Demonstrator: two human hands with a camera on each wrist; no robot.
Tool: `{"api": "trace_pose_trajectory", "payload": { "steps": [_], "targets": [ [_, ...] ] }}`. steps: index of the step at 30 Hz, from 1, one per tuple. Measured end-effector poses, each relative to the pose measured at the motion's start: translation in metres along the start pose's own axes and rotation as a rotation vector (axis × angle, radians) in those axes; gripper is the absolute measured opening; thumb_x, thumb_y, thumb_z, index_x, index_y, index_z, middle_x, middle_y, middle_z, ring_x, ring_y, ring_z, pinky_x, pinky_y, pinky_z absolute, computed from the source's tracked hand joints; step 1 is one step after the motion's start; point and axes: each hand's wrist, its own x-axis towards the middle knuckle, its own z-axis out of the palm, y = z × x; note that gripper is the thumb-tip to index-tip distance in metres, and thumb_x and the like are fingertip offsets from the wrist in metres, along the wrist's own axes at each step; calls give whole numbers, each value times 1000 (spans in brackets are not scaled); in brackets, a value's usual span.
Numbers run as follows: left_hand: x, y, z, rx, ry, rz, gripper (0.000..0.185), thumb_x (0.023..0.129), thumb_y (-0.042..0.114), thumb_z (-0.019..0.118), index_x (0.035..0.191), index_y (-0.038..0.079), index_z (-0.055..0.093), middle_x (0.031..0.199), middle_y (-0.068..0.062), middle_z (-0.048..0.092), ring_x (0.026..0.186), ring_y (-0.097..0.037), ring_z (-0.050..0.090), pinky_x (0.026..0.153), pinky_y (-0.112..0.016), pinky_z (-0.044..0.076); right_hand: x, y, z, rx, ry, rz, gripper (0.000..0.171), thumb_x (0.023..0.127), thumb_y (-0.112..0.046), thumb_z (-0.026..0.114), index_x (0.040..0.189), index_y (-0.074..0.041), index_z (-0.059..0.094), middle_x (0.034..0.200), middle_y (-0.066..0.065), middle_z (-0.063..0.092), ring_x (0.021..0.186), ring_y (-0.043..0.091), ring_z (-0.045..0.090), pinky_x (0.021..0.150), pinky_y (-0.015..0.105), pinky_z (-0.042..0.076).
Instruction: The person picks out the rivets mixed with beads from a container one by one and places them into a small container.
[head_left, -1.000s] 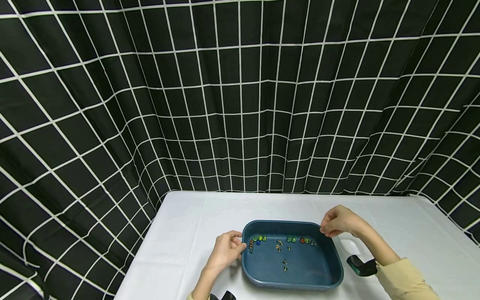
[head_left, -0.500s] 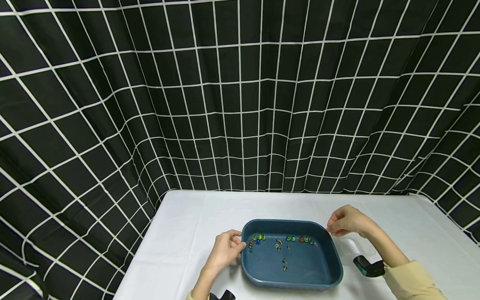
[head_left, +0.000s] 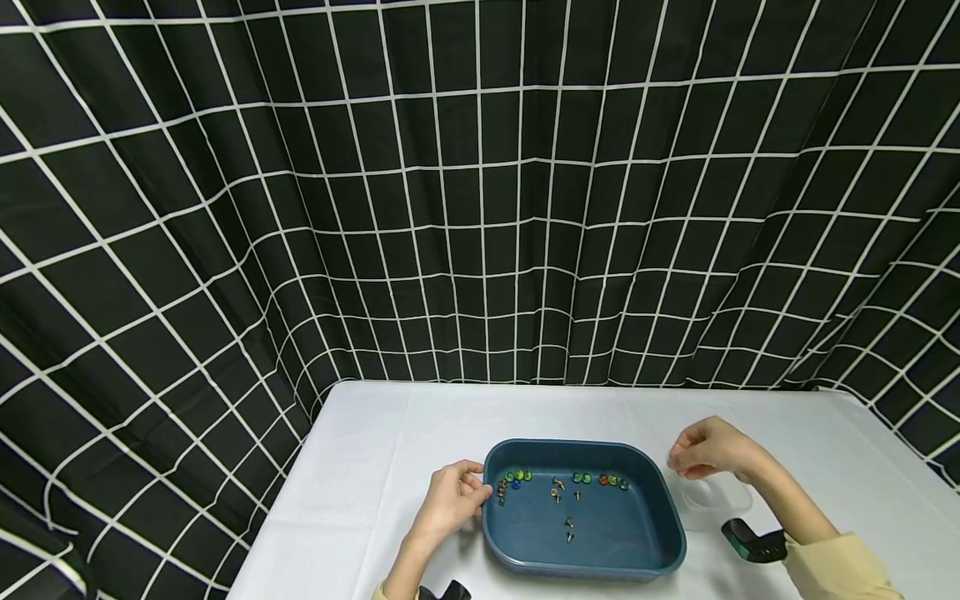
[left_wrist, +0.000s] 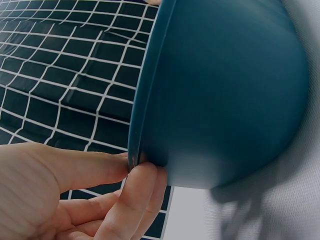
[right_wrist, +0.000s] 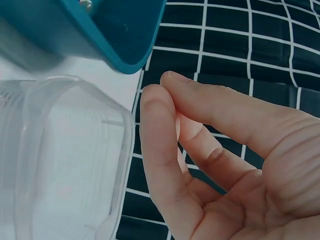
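Note:
A dark blue plastic basin (head_left: 592,572) stands on the table. My left hand (head_left: 450,504) pinches its left rim between thumb and fingers; the left wrist view shows the thumb (left_wrist: 95,167) meeting the rim. Off the basin's right side, my right hand (head_left: 712,450) hovers near a clear plastic container (head_left: 712,504). Its fingers are loosely curled, the index finger and thumb tips close together with nothing visible between them. Inside the basin lie green marbles (head_left: 582,478), a red marble (head_left: 603,479), a blue marble (head_left: 516,484) and several small screws (head_left: 570,537).
White cloth (head_left: 390,467) covers the table. A black curtain with white grid lines (head_left: 517,250) hangs behind and beside it. The clear container (right_wrist: 75,160) sits close beside the basin's right wall (right_wrist: 45,30).
My right hand has moved right from the basin's far right corner, leaving the rim and coming over the clear container. The left hand keeps its hold; the marbles and screws look unchanged.

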Motion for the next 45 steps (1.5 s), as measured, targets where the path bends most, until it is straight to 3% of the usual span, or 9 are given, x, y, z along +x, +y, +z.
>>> {"api": "trace_pose_trajectory", "payload": {
  "steps": [45],
  "targets": [
    [-1, 1, 0, 11, 2, 6, 31, 79, -4, 65, 106, -17, 57, 71, -5, 58, 51, -10, 58, 46, -19, 48, -12, 26, -14, 53, -19, 23, 19, 82, -2, 65, 84, 16, 59, 68, 3, 62, 61, 11, 60, 57, 26, 54]
  ]
}}
